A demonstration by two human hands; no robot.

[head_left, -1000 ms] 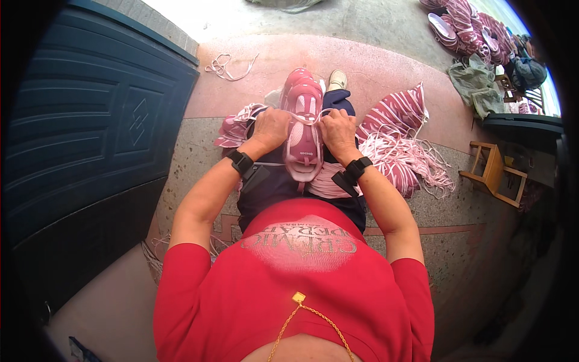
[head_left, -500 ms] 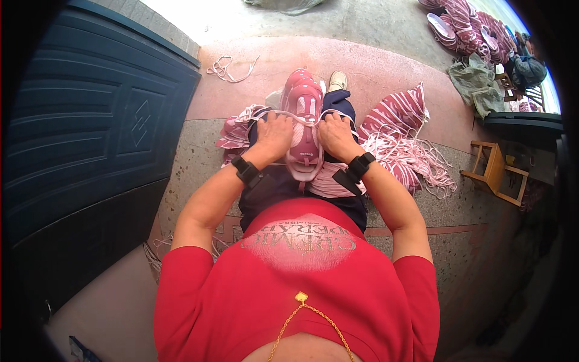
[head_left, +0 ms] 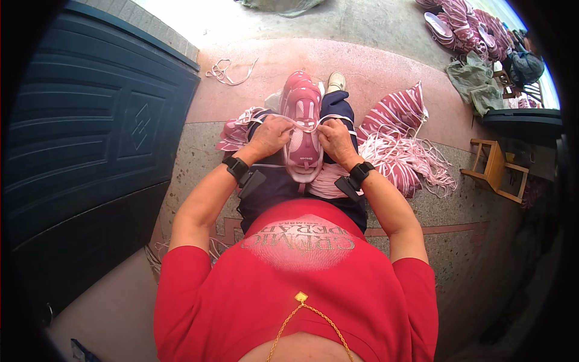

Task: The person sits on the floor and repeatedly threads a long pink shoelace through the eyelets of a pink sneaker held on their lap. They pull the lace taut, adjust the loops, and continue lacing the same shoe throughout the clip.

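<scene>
A pink shoe upper (head_left: 303,149) rests between my thighs, its toe pointing away from me. Across its throat runs a pale shoelace (head_left: 308,128), with one side in each hand. My left hand (head_left: 271,136) is closed in a pinch on the lace at the shoe's left edge. On the opposite edge my right hand (head_left: 336,140) pinches the lace as well. More pink uppers (head_left: 234,135) lie beside my left leg. To the right of my legs is a stack of pink-and-white striped pieces (head_left: 392,114), with a heap of loose laces (head_left: 413,158) over it.
A loose lace (head_left: 228,73) lies on the floor ahead. The dark blue door (head_left: 78,114) stands close on the left. At right are a small wooden stool (head_left: 491,169), a greenish plastic sack (head_left: 475,81) and a large pile of pink shoe parts (head_left: 461,27).
My left hand has shifted slightly outward and down, away from the shoe. The lace now sags in a curve between both hands. The right hand has moved little.
</scene>
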